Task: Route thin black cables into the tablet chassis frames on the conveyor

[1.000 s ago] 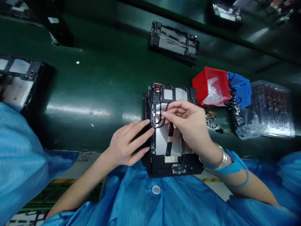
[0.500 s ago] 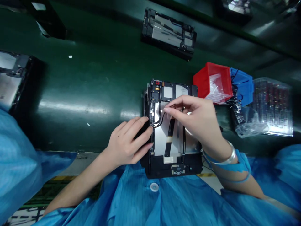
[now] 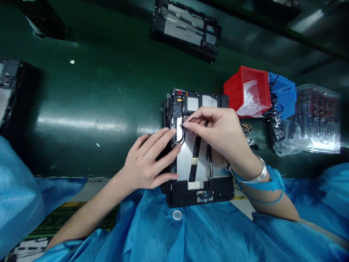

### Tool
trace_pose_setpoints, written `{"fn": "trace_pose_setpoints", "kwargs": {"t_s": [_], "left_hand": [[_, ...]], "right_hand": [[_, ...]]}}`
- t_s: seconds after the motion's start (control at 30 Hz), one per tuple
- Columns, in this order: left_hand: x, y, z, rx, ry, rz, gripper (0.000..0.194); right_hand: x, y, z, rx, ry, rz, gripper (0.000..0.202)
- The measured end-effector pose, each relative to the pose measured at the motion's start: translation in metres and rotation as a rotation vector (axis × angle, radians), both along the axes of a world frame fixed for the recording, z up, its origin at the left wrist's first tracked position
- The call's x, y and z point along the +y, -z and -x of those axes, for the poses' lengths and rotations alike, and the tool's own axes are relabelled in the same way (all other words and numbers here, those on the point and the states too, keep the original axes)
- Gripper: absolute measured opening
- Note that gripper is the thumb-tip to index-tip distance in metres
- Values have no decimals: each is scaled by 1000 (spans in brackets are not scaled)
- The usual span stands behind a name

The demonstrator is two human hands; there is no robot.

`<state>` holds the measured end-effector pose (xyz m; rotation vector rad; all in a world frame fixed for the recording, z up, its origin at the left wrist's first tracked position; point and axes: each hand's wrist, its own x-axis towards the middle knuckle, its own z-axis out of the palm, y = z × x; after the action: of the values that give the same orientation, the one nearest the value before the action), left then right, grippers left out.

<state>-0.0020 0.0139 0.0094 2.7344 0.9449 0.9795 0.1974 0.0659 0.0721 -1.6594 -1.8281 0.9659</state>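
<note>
An opened tablet (image 3: pixel 181 196), its silver battery plates and flat black ribbon cables exposed, lies on top of a stack at the table's front edge. My left hand (image 3: pixel 147 160) rests along its left side with fingers spread; one fingertip touches a thin black cable (image 3: pixel 182 140) that curves there. With thumb and index finger, my right hand (image 3: pixel 215 125) pinches that cable over the tablet's upper left area. The curled fingers and the hand hide part of the cable and the plates beneath.
Right of the tablet stand a red bin (image 3: pixel 233 91) with clear bags, a blue bin (image 3: pixel 289 96) with black cables, and clear plastic trays (image 3: pixel 319 120). More opened tablets (image 3: pixel 185 31) lie at the back and far left. Blue clothing (image 3: pixel 16 189) shows at the left edge.
My right hand's pinch has shifted left, bringing the cable closer to the tablet's left side. My left fingers have moved slightly further over the edge. The whole view has shifted a little.
</note>
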Motion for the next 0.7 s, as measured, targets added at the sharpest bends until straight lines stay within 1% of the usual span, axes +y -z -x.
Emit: {"fn": "trace_pose_setpoints", "kwargs": {"t_s": [0.13, 0.23, 0.33, 0.4, 0.43, 0.53, 0.6, 0.67, 0.7], "left_hand": [[6, -4, 1, 68, 68, -51, 51], [11, -8, 2, 131, 141, -34, 49], [15, -11, 3, 157, 167, -10, 47], [16, -12, 4, 152, 175, -1, 47], [16, -12, 4, 143, 180, 8, 47], [15, -11, 4, 97, 192, 61, 45], [14, -10, 3, 67, 197, 87, 44], [13, -9, 3, 61, 192, 85, 44], [13, -8, 2, 66, 184, 77, 45]], "right_hand": [[0, 2, 1, -50, -1, -19, 6], [0, 4, 2, -81, -8, -42, 4], [0, 6, 2, -119, -24, -76, 5], [-2, 5, 1, -167, -42, -127, 5], [-5, 4, 0, -204, -48, -175, 6], [-17, -2, -7, -374, -86, -393, 21], [-26, -3, -13, -508, -182, -534, 24], [-33, 1, -16, -626, -309, -631, 24], [-35, 4, -17, -677, -349, -672, 25]]}}
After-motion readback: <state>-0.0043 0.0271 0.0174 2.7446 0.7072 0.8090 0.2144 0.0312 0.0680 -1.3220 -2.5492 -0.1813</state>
